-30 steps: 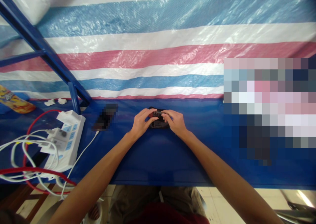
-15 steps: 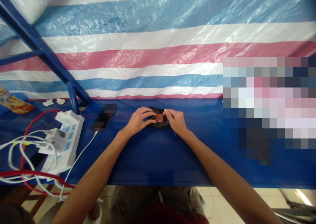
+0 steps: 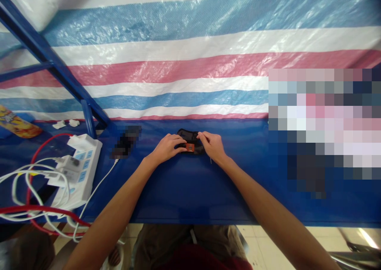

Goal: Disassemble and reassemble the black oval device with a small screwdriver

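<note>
Left to right on the bench [image 3: 190, 194]: orange-yellow packet [image 3: 16, 123] at the far edge; white power strip [image 3: 80, 171] with white and red cables [image 3: 38, 190] plugged in; blurred object [image 3: 126, 142], too obscured to name, with a white cable running to it. Next, the left hand [image 3: 168, 148], fingers [image 3: 178, 145] curled, tips at the orange tag [image 3: 190, 147]; can't tell if they're clamping or just resting there. Black fabric piece [image 3: 190, 136] lies on the bench between the hands, tag on its near side. Looks light, soft and floppy, so it may shift or fold under load; the tag looks small and firmer. Best hold: pinch the tag or the fabric's upper edge. Right hand [image 3: 212, 145]: fingers [image 3: 202, 136] pinched on the fabric's upper right. Far right: pixelated patch [image 3: 321, 143], unreadable.
</note>
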`<action>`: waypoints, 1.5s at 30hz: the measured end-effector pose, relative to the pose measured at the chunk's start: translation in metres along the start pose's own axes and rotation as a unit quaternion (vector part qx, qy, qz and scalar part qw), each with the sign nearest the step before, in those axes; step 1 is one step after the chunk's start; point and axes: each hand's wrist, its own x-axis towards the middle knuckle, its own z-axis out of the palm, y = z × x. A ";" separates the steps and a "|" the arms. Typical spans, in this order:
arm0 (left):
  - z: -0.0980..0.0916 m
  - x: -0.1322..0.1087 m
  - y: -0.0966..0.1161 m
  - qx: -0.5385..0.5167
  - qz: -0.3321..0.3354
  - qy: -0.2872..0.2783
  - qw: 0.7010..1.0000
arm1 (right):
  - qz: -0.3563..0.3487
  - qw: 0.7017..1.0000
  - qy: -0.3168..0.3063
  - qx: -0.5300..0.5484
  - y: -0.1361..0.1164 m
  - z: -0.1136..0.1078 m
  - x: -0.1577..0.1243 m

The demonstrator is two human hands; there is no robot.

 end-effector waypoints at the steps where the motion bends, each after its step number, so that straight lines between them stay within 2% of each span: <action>1: 0.001 0.000 0.000 0.003 0.004 -0.003 1.000 | -0.001 1.000 -0.003 0.000 0.000 0.000 0.000; 4: 0.001 0.000 0.000 0.017 0.017 0.001 1.000 | -0.010 1.000 -0.002 -0.013 0.000 0.000 0.001; 9: 0.000 0.002 0.002 0.015 0.015 0.000 1.000 | -0.068 0.995 -0.004 -0.073 0.005 0.001 0.000; 12: 0.002 0.002 0.002 0.008 0.014 -0.006 1.000 | -0.061 0.991 -0.042 -0.110 0.012 0.004 -0.001; 15: 0.004 0.002 0.001 0.003 0.003 0.019 1.000 | -0.048 0.992 -0.059 -0.101 0.017 0.006 -0.001; 21: -0.002 0.001 0.004 0.009 -0.037 0.164 0.986 | -0.017 1.000 -0.020 -0.012 0.011 -0.002 0.004; 26: -0.008 0.001 0.006 0.032 0.000 0.154 0.987 | 0.055 0.986 -0.003 0.158 0.002 -0.007 0.008; 30: -0.010 -0.001 0.005 0.041 0.012 0.165 0.985 | 0.129 0.955 -0.047 0.264 0.001 -0.006 0.009; 32: -0.012 -0.001 0.005 0.035 0.011 0.156 0.987 | 0.128 0.962 -0.040 0.239 0.000 -0.008 0.009; 33: -0.012 -0.001 0.005 0.028 0.008 0.143 0.989 | 0.105 0.972 -0.031 0.209 0.000 -0.009 0.009; 35: -0.014 -0.001 0.005 0.012 -0.004 0.109 0.994 | 0.018 0.991 -0.024 0.133 -0.003 -0.011 0.007; 37: -0.014 0.000 0.005 -0.006 -0.019 0.079 0.997 | -0.079 0.992 -0.070 0.071 -0.005 -0.014 0.006; 38: -0.013 0.000 0.006 -0.015 -0.026 0.066 0.997 | -0.104 0.990 -0.088 0.047 -0.006 -0.015 0.005; 45: -0.009 0.000 0.007 -0.083 -0.041 -0.035 0.995 | -0.126 0.981 -0.149 -0.019 -0.001 -0.021 0.004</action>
